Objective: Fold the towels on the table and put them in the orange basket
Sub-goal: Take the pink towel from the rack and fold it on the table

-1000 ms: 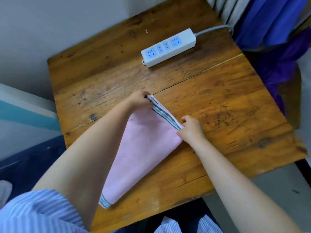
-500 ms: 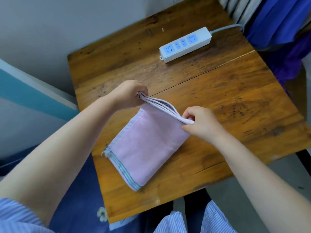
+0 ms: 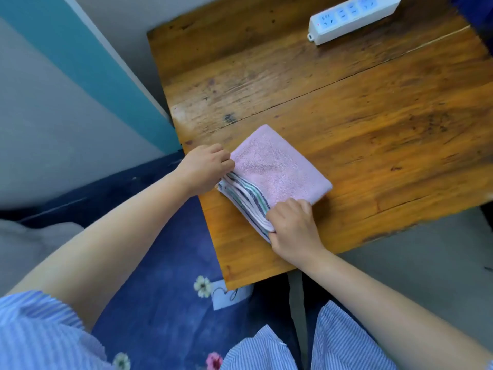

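Towel (image 3: 277, 166), pink with striped hems, lies folded into a compact rectangle near the front left part of the wooden table (image 3: 373, 124); its smooth fold faces away from the person and its stacked striped edges face toward them, which looks like the reason both hands sit on that near side, keeping the loose layers lined up; the left hand (image 3: 205, 169) pinches the left end of the striped edges, fingers curled into the layers; the right hand (image 3: 292, 225) grips the right end, fingers wrapped over the stack and knuckles up; holding both ends this way should stop the bundle from springing open, and would also suit lifting it in one piece; the orange basket is not in view, so the way to it cannot be judged. Counted: one towel, two hands, one table, one white power strip (image 3: 352, 17) lying at the far side, well apart from the towel.
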The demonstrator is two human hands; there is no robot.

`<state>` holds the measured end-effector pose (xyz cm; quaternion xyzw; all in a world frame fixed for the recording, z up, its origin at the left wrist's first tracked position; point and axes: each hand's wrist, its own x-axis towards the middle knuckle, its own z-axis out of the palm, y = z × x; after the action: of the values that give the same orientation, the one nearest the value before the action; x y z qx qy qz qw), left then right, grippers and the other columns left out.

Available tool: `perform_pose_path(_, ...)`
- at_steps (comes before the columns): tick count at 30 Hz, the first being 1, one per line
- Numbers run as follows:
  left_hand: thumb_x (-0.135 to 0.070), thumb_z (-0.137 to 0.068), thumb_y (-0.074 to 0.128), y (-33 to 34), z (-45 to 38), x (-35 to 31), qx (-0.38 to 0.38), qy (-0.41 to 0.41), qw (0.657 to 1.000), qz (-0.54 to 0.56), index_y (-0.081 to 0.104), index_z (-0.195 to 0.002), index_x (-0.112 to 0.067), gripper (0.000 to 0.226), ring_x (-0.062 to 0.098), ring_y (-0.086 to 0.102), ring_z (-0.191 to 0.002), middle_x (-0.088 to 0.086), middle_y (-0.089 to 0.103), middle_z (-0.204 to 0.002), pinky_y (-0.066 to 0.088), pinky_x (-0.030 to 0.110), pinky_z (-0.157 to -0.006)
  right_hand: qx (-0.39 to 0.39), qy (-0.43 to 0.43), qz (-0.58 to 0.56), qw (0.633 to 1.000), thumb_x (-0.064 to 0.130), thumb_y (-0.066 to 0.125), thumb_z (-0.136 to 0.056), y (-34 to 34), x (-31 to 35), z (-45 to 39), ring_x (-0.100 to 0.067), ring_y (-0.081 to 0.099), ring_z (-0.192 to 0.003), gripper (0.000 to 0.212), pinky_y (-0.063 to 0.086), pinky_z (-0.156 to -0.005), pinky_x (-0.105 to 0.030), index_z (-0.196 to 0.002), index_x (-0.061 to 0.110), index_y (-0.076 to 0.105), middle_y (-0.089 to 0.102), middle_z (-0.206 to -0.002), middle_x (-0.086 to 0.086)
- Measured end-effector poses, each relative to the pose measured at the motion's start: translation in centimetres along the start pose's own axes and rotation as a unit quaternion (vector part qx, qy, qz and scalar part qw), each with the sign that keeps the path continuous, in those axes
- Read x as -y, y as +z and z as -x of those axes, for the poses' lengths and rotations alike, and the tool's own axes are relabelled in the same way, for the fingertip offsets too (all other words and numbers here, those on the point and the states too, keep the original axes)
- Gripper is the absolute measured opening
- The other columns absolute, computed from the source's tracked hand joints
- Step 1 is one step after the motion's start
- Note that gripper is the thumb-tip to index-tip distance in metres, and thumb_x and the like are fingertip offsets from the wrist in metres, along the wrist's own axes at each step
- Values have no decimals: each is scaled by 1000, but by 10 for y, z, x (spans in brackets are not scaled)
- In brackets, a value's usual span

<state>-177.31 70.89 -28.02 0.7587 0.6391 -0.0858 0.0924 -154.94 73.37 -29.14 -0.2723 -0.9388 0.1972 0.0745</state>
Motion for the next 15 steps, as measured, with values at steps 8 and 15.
perform_pose_path(8, -7, -87, 52, 46, 19, 2, 61, -78, 995, -21, 52, -118, -10, 31, 27, 48, -104, 10, 54, -117, 42, 34, -79, 61, -38, 88, 993, 0, 74, -36, 38, 12, 19, -22, 56, -54, 32, 25, -61, -27, -62, 13, 62, 56, -58, -1)
perform_pose_path(15, 13, -64, 63, 50, 39, -24, -102, -176, 977, 73, 64, -102, 6, 38, 41, 61, -102, 25, 64, -109, 51, 43, -73, -31, -55, -29, 998, 2, 38, -66, 5, -26, 13, -23, 49, -82, 34, 35, -72, -30, -78, -2, 69, 67, -75, -15)
